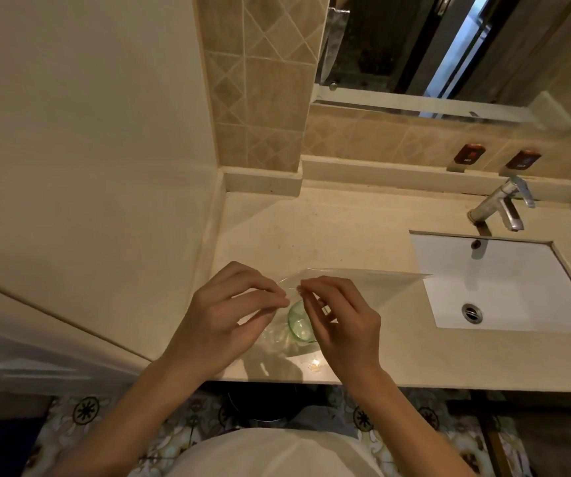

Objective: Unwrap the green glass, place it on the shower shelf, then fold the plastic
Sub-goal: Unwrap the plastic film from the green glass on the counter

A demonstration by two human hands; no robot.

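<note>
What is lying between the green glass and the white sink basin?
In the head view, only the clear plastic and bare countertop lie between the green glass and the sink.

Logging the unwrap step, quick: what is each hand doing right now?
Left hand: pinching the clear plastic wrap above the green glass.
Right hand: pinching the same wrap, fingertips close to the left's.

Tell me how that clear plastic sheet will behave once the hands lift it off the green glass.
The plastic sheet looks thin and see-through, so it is probably floppy and very light. It holds a stiff-looking flat flap toward the sink, so it may crackle and spring back. The left hand and right hand pinch it, suggesting it is slippery.
</note>
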